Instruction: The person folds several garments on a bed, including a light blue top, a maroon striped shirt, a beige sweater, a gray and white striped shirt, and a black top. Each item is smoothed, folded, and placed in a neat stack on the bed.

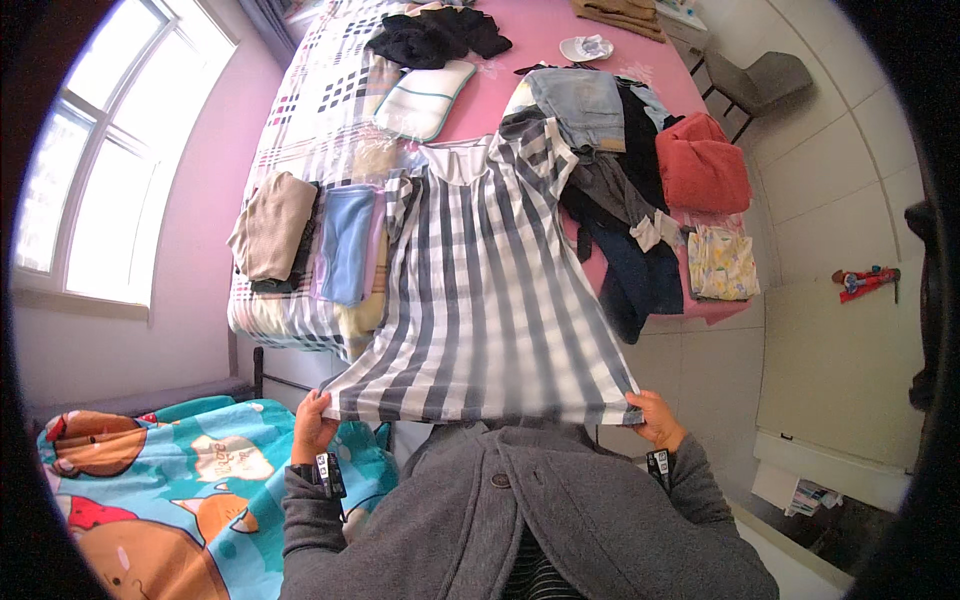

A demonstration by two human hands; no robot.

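Note:
A black-and-white checked short-sleeved garment [480, 285] is stretched out before me, its neckline and sleeves lying on the bed. My left hand [315, 424] grips the left corner of its hem. At the opposite corner, my right hand [656, 420] pinches the hem too. Between both hands the hem is pulled wide, close to my grey coat [457, 517]. Left of the garment lie a folded blue cloth [349, 244] and a folded beige knit [277, 221]. A pile with light-blue jeans [581, 105] and dark trousers [637, 281] adjoins its right side.
On the bed's pink sheet [495, 90] are a white pad [427, 97], black clothing [442, 37], a cap [586, 49], a red folded fabric [701, 165] and a yellow floral cloth [721, 262]. A cartoon-print blanket [150, 480] lies lower left. A grey chair [757, 82] stands right.

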